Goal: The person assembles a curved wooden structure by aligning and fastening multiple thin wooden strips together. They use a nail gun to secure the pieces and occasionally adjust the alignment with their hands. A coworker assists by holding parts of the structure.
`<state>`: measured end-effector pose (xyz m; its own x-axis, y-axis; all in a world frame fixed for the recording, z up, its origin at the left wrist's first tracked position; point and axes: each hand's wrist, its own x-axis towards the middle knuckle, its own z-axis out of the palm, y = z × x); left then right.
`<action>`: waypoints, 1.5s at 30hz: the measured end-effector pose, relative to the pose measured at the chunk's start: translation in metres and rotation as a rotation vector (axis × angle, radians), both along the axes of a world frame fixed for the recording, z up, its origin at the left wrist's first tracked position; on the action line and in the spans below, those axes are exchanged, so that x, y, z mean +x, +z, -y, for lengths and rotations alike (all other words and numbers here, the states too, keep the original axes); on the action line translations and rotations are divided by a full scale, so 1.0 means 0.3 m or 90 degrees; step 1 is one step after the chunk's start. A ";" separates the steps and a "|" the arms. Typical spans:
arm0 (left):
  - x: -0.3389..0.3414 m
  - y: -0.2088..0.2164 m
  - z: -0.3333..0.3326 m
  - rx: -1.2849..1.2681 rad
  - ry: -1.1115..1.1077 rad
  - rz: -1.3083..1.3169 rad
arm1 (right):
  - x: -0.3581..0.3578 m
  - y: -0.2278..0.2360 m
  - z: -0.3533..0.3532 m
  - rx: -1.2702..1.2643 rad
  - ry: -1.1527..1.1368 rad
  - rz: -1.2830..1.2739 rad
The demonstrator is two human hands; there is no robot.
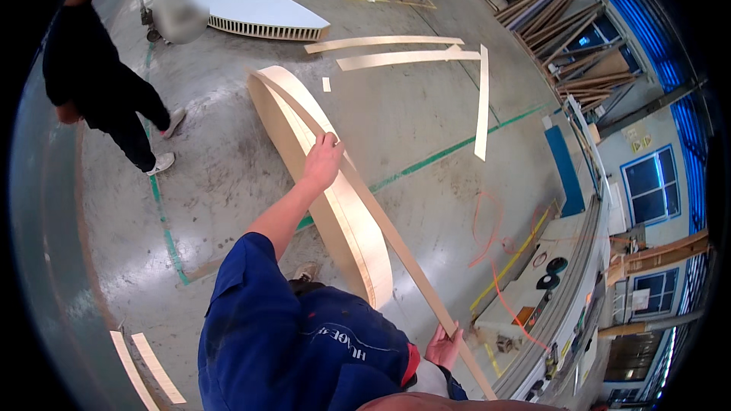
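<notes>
A long, narrow, brown wooden strip runs slantwise from the far left to the lower right. My left hand is closed around its edge, with the arm stretched forward. Near the strip's lower end, my right hand grips it close to my body; part of that hand is hidden by the strip. Below the strip, a long curved wooden piece with a pale top face and a brown side stands on the floor. The strip's far end meets the far end of this curved piece.
Several pale strips lie on the floor ahead, and two more at the lower left. A person in black stands at the far left, near a white curved panel. A cluttered bench and orange hose are at right.
</notes>
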<state>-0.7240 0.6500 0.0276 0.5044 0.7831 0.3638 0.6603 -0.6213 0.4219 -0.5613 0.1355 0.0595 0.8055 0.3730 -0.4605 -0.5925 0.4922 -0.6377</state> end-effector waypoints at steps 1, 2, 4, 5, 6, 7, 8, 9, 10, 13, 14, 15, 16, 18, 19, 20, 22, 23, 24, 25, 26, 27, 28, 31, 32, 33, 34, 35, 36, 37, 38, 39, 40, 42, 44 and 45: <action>-0.008 -0.009 -0.036 -0.005 0.015 0.023 | -0.003 0.028 -0.048 0.012 0.009 0.003; -0.009 -0.015 -0.070 -0.010 0.027 0.048 | -0.008 0.058 -0.092 0.023 0.015 0.008; -0.010 -0.039 -0.134 -0.010 0.053 0.079 | -0.021 0.106 -0.171 0.030 0.041 0.028; -0.010 -0.056 -0.168 -0.009 0.067 0.088 | -0.027 0.136 -0.205 0.022 0.061 0.047; -0.013 -0.064 -0.194 -0.008 0.079 0.093 | -0.035 0.162 -0.234 0.014 0.079 0.062; -0.015 -0.068 -0.216 -0.003 0.088 0.093 | -0.044 0.193 -0.263 0.019 0.097 0.079; -0.009 -0.067 -0.236 0.002 0.093 0.093 | -0.052 0.224 -0.289 0.026 0.111 0.096; -0.012 -0.066 -0.258 0.008 0.101 0.092 | -0.057 0.247 -0.318 0.033 0.129 0.111; -0.015 -0.062 -0.282 0.019 0.108 0.097 | -0.059 0.264 -0.343 0.027 0.129 0.117; -0.019 -0.034 -0.319 0.030 0.116 0.101 | -0.058 0.303 -0.378 0.010 0.133 0.126; -0.012 -0.013 -0.326 0.023 0.110 0.098 | -0.054 0.307 -0.383 0.012 0.135 0.128; -0.004 0.009 -0.326 0.017 0.103 0.096 | -0.050 0.311 -0.385 0.014 0.137 0.131; 0.002 0.032 -0.319 0.004 0.093 0.072 | -0.048 0.316 -0.384 0.014 0.135 0.134; 0.007 0.010 -0.330 0.012 0.096 0.069 | -0.048 0.326 -0.391 0.018 0.137 0.140; 0.008 0.002 -0.336 0.017 0.097 0.068 | -0.047 0.330 -0.394 0.019 0.139 0.143; 0.014 0.002 -0.331 0.002 0.097 0.071 | -0.047 0.334 -0.393 0.017 0.138 0.147; 0.023 0.004 -0.318 -0.027 0.097 0.076 | -0.047 0.340 -0.391 0.009 0.136 0.154; 0.028 0.003 -0.316 -0.024 0.096 0.071 | -0.043 0.347 -0.390 0.003 0.137 0.155; 0.033 0.002 -0.315 -0.020 0.095 0.067 | -0.039 0.350 -0.388 -0.003 0.138 0.156; 0.038 0.000 -0.313 -0.017 0.094 0.062 | -0.034 0.350 -0.386 -0.004 0.141 0.155; 0.040 -0.007 -0.308 -0.022 0.093 0.070 | -0.032 0.347 -0.379 -0.005 0.142 0.155; 0.043 -0.018 -0.303 -0.028 0.092 0.077 | -0.031 0.344 -0.373 -0.006 0.144 0.155; 0.046 -0.030 -0.300 -0.034 0.091 0.085 | -0.032 0.342 -0.371 -0.007 0.140 0.153; 0.057 -0.069 -0.309 0.009 0.094 0.055 | -0.030 0.336 -0.372 -0.016 0.134 0.143; 0.062 -0.070 -0.305 -0.002 0.090 0.056 | -0.028 0.336 -0.369 -0.027 0.130 0.143; 0.066 -0.068 -0.299 -0.013 0.087 0.057 | -0.027 0.336 -0.366 -0.037 0.126 0.143; 0.069 -0.065 -0.293 -0.024 0.083 0.057 | -0.025 0.334 -0.362 -0.039 0.125 0.143; 0.071 -0.058 -0.289 -0.028 0.081 0.044 | -0.021 0.330 -0.360 -0.041 0.125 0.143; 0.073 -0.051 -0.285 -0.033 0.078 0.031 | -0.017 0.327 -0.358 -0.042 0.124 0.144; 0.076 -0.046 -0.282 -0.037 0.076 0.018 | -0.014 0.322 -0.357 -0.040 0.122 0.142; 0.077 -0.045 -0.279 -0.040 0.076 0.012 | -0.012 0.317 -0.355 -0.038 0.120 0.139; 0.079 -0.045 -0.277 -0.044 0.076 0.007 | -0.010 0.315 -0.353 -0.036 0.119 0.136; 0.080 -0.046 -0.275 -0.047 0.076 0.001 | -0.010 0.315 -0.351 -0.033 0.120 0.133; 0.081 -0.064 -0.276 -0.036 0.078 0.007 | -0.009 0.314 -0.352 -0.025 0.123 0.126; 0.078 -0.080 -0.275 -0.027 0.076 0.010 | -0.002 0.310 -0.350 -0.031 0.129 0.129; 0.076 -0.086 -0.274 -0.023 0.074 0.011 | 0.000 0.308 -0.349 -0.034 0.132 0.130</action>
